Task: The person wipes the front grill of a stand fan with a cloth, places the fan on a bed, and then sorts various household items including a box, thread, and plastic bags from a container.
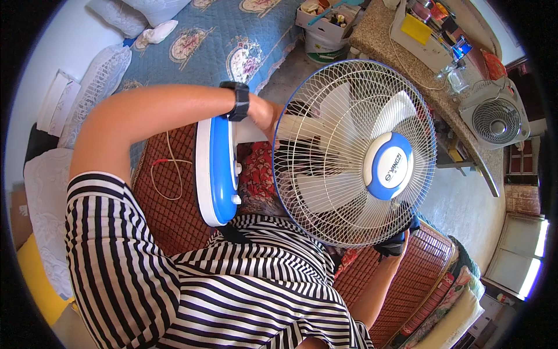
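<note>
An electric fan (396,165) with pale blades, a wire grille and a blue-and-white hub lies sideways across my lap. Its blue-and-white base (222,170) with white knobs is to the left. My left hand (263,115), below a black wristwatch (235,100), is closed around the fan's pale stem behind the grille; its fingertips are partly hidden. At the grille's lower right edge, my right hand (406,242) holds a dark cloth (390,248) against the rim. Most of that hand is hidden by the cloth and grille.
I sit on a brown woven mat (163,209), where a pale cord (174,181) loops beside the base. A bed with a blue floral quilt (200,48) lies ahead. To the right, a stone-topped counter (375,30) carries a box fan (497,115). A white bucket (322,43) stands near it.
</note>
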`<state>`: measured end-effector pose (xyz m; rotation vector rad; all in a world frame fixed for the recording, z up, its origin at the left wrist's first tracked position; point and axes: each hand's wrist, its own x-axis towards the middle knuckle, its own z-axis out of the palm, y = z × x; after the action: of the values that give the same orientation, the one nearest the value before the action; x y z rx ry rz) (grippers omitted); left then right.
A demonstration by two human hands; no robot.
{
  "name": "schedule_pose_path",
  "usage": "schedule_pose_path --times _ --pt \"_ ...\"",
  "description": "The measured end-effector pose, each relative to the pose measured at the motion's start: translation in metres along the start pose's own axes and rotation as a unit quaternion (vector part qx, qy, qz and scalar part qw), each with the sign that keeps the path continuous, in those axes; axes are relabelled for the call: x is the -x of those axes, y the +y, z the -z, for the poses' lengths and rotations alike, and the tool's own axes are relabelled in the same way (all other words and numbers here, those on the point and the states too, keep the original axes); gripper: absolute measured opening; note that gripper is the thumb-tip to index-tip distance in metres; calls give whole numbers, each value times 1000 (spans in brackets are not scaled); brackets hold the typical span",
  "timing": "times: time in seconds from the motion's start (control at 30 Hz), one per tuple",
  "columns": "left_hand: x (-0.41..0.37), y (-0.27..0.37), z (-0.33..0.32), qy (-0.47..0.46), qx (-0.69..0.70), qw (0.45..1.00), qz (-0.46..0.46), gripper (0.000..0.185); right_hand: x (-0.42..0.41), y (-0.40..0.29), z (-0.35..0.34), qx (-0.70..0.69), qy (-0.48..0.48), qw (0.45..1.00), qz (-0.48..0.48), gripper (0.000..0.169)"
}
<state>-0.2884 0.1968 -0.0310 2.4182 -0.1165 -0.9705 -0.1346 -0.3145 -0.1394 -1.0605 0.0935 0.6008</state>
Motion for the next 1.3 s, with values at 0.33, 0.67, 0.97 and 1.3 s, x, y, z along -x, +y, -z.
schedule_pose_path --times 0.33,0.67,0.97,1.3 --pt "-42 -49 -11 -13 -78 997 3 67 -3 11 9 21 -24 999 10 57" --pt "-94 -76 -39 110 -147 977 -109 59 -16 15 24 49 -63 996 31 56" --pt "-37 -77 -72 294 1 946 -139 48 -46 5 45 121 -142 976 110 55" --pt "47 -60 -85 461 -84 864 -184 53 -53 -35 -28 66 -155 983 79 55"
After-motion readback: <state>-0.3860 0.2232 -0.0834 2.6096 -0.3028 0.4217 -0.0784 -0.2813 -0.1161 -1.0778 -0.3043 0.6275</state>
